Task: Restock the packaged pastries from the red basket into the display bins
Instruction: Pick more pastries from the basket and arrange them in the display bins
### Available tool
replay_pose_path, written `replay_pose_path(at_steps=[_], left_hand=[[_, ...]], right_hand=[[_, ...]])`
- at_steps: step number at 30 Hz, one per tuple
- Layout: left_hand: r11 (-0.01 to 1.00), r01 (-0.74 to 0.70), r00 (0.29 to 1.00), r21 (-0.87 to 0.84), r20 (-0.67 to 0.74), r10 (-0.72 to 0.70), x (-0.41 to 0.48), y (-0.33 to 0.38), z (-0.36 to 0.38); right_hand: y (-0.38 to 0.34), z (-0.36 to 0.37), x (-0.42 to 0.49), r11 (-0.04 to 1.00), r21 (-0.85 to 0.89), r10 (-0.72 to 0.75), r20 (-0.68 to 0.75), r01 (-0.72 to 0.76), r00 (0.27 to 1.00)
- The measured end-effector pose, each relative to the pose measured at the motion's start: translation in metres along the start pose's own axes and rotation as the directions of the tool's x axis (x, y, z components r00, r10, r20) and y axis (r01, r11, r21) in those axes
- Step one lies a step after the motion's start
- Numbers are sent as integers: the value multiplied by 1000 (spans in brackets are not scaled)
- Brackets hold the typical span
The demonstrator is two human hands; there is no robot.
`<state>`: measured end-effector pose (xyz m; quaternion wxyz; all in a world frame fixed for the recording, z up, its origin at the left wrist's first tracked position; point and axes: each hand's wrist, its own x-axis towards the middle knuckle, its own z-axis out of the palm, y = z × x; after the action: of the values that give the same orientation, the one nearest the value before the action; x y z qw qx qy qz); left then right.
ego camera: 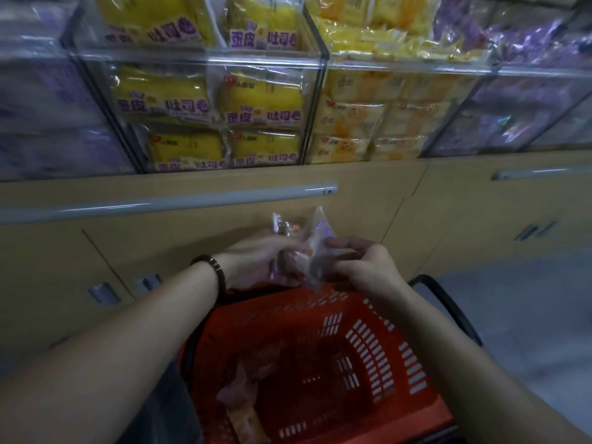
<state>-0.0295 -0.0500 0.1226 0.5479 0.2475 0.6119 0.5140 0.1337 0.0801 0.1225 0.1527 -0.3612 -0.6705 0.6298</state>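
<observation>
Nearest, one red basket (378, 334) holds a few loose wrapped pastries (240, 392). Over its far rim, the left hand (256, 254) and right hand (371, 264) together grasp blurred pastry packets (307, 248). Beyond, tan cabinets (192, 245) carry four clear display bins (262, 59): two yellow-stocked between two purple. Grey floor (519, 299) lies right.

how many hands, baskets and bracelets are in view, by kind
hands: 2, left hand and right hand, both holding pastry packets
red basket: 1
bracelet: 1, on the left wrist
total: 4
</observation>
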Motion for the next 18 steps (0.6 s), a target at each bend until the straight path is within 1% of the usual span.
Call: replay_pose_path(at_steps=[1,3,5,7,8,10,12,14,16,18], left_hand=[[1000,-3,1000,-10,-8,3,3,-3,-4],[1000,31,999,-4,-32,-31,7,-6,-12],[999,45,999,14,-19,-44,7,-7,-18],[998,39,998,51,40,-41,6,-6,-24],[996,28,998,88,61,-33,3,-5,-25],[991,-4,999,132,49,-2,0,-5,-31],[996,-27,1000,86,14,26,-5,-4,-38],[999,-34,999,35,-29,35,-11,0,-40],[999,-49,997,-24,-66,48,-18,5,-42],[995,-69,996,-69,-59,64,-28,10,-43]], right_hand=[[-1,-2,0,1000,-3,13,-15,-13,1000],[-3,-7,4,998,-11,54,-91,-55,994],[-5,-14,7,992,-111,46,-146,-62,988],[-6,-19,8,977,-212,-8,-95,-13,995],[-6,-22,8,975,-221,-29,-45,18,999],[-5,-26,6,974,-215,-57,56,68,997],[-7,-27,2,966,-220,-97,170,133,981],[-9,-30,-5,957,-227,-124,239,180,963],[-10,-34,-9,958,-211,-138,254,194,957],[-13,-40,-14,972,-141,-150,236,187,960]])
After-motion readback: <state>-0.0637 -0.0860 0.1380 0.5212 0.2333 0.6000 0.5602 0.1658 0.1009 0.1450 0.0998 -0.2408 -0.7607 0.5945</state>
